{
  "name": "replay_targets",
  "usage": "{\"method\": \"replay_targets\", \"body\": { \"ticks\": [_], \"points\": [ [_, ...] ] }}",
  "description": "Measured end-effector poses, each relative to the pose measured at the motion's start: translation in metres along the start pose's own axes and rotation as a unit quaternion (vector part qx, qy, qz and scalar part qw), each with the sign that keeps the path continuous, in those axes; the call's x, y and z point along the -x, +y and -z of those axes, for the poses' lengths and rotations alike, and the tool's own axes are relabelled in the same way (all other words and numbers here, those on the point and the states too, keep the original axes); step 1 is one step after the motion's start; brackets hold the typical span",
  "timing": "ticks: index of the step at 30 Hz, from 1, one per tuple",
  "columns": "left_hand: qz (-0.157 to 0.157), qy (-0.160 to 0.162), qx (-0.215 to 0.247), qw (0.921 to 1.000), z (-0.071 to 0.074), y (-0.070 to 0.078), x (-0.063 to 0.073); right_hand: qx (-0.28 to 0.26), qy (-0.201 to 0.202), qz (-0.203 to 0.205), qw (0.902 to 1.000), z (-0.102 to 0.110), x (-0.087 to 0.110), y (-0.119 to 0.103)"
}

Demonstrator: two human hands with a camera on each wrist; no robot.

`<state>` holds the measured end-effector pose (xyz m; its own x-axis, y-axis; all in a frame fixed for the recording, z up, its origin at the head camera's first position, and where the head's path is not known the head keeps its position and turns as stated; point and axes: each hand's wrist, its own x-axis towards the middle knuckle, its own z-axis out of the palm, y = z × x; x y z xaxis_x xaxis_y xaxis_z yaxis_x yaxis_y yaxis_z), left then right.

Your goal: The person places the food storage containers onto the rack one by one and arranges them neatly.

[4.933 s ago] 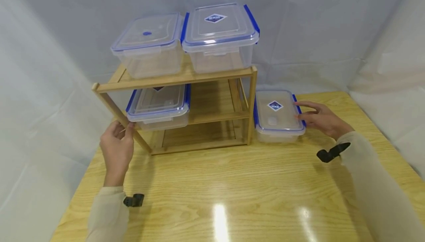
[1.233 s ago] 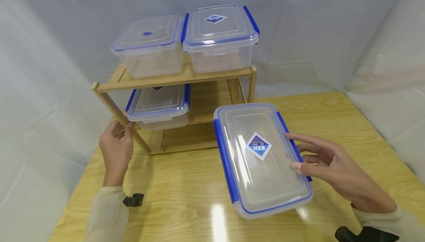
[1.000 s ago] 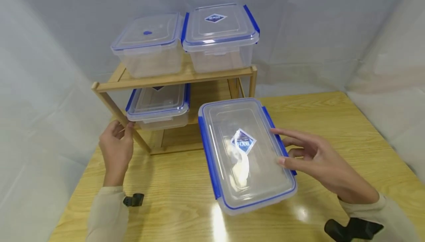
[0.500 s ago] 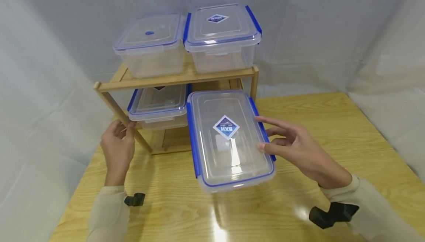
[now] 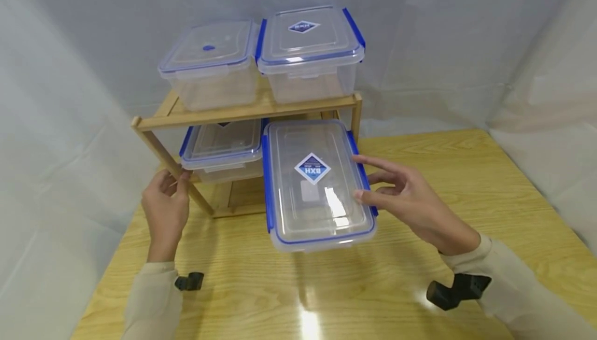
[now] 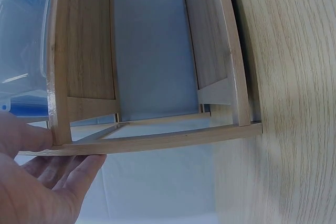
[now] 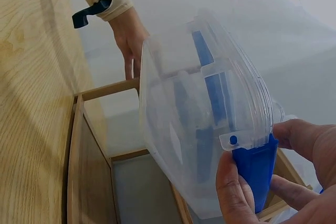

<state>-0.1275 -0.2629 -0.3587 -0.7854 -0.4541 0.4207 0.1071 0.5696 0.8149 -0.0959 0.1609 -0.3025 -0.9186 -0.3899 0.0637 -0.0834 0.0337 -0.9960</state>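
Note:
My right hand (image 5: 415,200) grips the right side of a clear food container (image 5: 322,200) with blue side clips and a diamond label. In the right wrist view its fingers curl round the blue clip (image 7: 256,171). The container hangs tilted over the table, its far end overlapping the right half of the middle shelf in the head view. My left hand (image 5: 165,210) pinches the front left post of the wooden rack (image 5: 247,114), thumb on one side and fingers on the other, as the left wrist view shows. Beside that hand, another lidded container (image 5: 224,148) sits on the middle shelf's left half.
On the rack's top shelf stand two larger clear containers, a left one (image 5: 216,65) with a blue vent and a right one (image 5: 310,52) with blue clips. The rack stands on a wooden table (image 5: 233,288), with pale sheeting (image 5: 443,44) hung behind.
My right hand has lifted the container from the table right of the rack, brought it toward me, then left and forward to the middle shelf. My left hand has stayed on the post.

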Motion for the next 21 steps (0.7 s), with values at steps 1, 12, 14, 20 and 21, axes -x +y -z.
{"method": "replay_targets", "body": {
  "ticks": [1, 12, 14, 20, 21],
  "points": [
    [-0.001, 0.000, 0.000, 1.0000, 0.000, 0.000, 0.000, -0.002, 0.000, 0.001, 1.0000, 0.000, 0.000, 0.000],
    [0.004, -0.001, -0.006, 1.0000, 0.000, 0.001, 0.001, -0.003, 0.009, -0.007, 0.9999, -0.003, -0.001, 0.001],
    [0.004, -0.003, -0.007, 1.0000, 0.000, 0.001, 0.000, -0.008, 0.007, -0.014, 0.9998, -0.003, -0.002, 0.001],
    [0.014, -0.004, -0.003, 0.9999, 0.001, 0.000, 0.000, -0.011, 0.003, -0.023, 0.9997, -0.005, -0.009, 0.001],
    [0.014, -0.003, -0.003, 0.9999, 0.001, 0.000, -0.001, -0.010, 0.002, -0.023, 0.9997, -0.006, -0.010, 0.001]
  ]
}}
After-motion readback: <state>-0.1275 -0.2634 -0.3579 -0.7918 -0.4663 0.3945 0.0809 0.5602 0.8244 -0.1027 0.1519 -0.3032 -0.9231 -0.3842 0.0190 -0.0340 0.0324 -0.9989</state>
